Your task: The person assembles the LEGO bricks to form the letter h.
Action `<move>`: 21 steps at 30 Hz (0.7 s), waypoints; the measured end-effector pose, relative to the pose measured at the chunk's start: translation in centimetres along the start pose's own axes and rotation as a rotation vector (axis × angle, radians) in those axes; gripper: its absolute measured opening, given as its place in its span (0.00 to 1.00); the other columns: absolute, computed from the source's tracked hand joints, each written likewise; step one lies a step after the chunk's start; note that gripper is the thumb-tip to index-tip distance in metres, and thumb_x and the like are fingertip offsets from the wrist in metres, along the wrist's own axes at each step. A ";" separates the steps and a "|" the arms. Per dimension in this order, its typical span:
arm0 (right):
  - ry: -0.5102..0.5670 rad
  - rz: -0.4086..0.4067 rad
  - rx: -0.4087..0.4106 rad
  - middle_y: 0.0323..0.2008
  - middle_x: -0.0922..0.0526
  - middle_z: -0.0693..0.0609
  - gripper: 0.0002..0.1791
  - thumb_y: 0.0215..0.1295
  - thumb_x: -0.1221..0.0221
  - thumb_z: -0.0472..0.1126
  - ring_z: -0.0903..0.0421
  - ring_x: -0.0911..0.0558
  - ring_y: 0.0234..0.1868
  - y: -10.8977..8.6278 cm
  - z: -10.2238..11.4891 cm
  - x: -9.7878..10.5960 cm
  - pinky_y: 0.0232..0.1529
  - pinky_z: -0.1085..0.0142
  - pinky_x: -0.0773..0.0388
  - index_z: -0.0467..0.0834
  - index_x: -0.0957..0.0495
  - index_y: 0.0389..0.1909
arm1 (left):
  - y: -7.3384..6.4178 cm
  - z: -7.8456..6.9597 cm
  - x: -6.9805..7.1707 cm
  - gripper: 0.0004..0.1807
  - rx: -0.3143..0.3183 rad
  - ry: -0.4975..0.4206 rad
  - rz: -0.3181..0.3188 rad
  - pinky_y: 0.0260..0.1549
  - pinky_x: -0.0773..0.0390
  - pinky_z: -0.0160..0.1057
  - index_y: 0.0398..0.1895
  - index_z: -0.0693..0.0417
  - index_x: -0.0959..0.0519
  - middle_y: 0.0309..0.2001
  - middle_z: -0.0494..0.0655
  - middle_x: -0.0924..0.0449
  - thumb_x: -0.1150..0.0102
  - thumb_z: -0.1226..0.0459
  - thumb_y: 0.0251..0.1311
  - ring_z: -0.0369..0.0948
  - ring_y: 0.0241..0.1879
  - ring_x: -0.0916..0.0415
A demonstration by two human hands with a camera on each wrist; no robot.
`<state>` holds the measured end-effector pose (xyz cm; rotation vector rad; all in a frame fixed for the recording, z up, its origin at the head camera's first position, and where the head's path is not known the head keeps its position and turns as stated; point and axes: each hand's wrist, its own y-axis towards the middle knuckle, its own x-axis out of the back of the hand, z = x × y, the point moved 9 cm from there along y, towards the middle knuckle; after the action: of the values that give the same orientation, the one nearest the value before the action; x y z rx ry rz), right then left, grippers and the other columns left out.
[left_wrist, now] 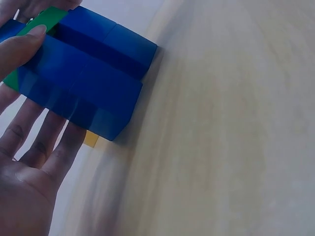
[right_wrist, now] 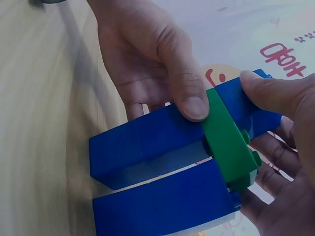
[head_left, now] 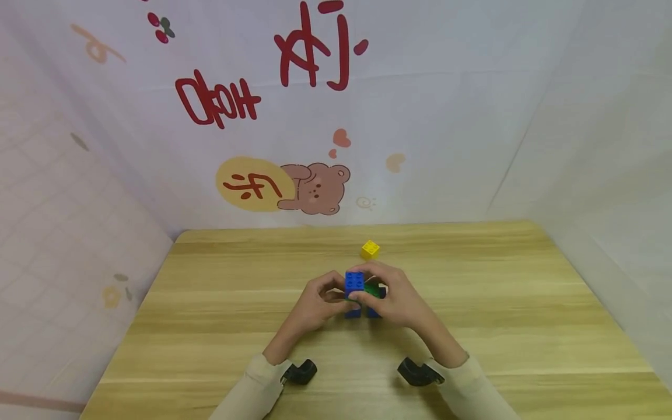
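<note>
Two side-by-side columns of blue toy building bricks, a left column (right_wrist: 138, 142) and a right column (right_wrist: 162, 201), stand on the table. A green brick (right_wrist: 224, 142) lies across their upper ends, leaving a stud of the right column bare. Above the green brick sits a single blue brick (head_left: 354, 281), which my right hand (head_left: 396, 293) pinches between thumb and fingers. My left hand (head_left: 314, 302) grips the left column near its top, its thumb by the green brick and its fingers on the far side. The joint under the top brick is partly covered by fingers.
A yellow brick (head_left: 370, 249) lies on the wooden table (head_left: 226, 326) behind the bricks. A white printed cloth (head_left: 446, 146) hangs along the back and sides. Black wrist devices (head_left: 301, 371) sit at both cuffs.
</note>
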<state>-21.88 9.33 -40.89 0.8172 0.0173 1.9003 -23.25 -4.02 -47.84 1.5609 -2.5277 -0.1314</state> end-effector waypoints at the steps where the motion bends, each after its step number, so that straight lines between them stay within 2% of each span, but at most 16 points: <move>1: 0.000 0.003 -0.003 0.48 0.14 0.53 0.20 0.65 0.31 0.42 0.57 0.15 0.42 0.0 0.1 0.0 0.45 0.63 0.12 0.49 0.19 0.57 | 0.0 -0.1 0.0 0.15 -0.001 0.003 0.000 0.58 0.16 0.42 0.44 0.55 0.21 0.46 0.55 0.19 0.25 0.69 0.57 0.42 0.52 0.19; 5: -0.027 0.015 -0.003 0.50 0.14 0.53 0.21 0.66 0.31 0.42 0.56 0.15 0.43 -0.1 0.4 0.0 0.47 0.62 0.12 0.48 0.20 0.59 | -0.1 -0.2 0.2 0.15 -0.014 0.012 0.000 0.57 0.15 0.41 0.45 0.56 0.20 0.47 0.59 0.19 0.25 0.70 0.56 0.39 0.51 0.19; 10: -0.089 0.024 -0.007 0.52 0.13 0.53 0.22 0.67 0.31 0.42 0.55 0.14 0.45 -0.2 0.8 0.0 0.47 0.64 0.13 0.48 0.20 0.61 | -0.1 -0.3 0.3 0.16 -0.029 0.011 0.006 0.56 0.15 0.41 0.46 0.56 0.19 0.47 0.56 0.18 0.26 0.70 0.56 0.41 0.50 0.19; 16: -0.112 0.044 0.026 0.55 0.14 0.52 0.25 0.68 0.33 0.41 0.54 0.14 0.47 -0.2 1.1 -0.1 0.49 0.60 0.13 0.46 0.23 0.65 | -0.1 0.1 0.6 0.15 -0.020 0.002 0.008 0.56 0.15 0.41 0.46 0.54 0.19 0.47 0.55 0.17 0.26 0.69 0.57 0.41 0.50 0.19; 21: -0.117 0.036 0.026 0.59 0.16 0.56 0.26 0.69 0.33 0.45 0.55 0.15 0.51 -0.2 0.5 0.2 0.52 0.60 0.14 0.51 0.24 0.67 | -0.1 0.1 0.9 0.16 -0.014 0.019 0.010 0.56 0.15 0.41 0.46 0.54 0.19 0.47 0.53 0.17 0.25 0.68 0.57 0.43 0.50 0.18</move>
<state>-21.48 9.47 -40.48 0.9508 -0.0442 1.8865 -23.55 -4.84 -47.88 1.5366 -2.5142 -0.1326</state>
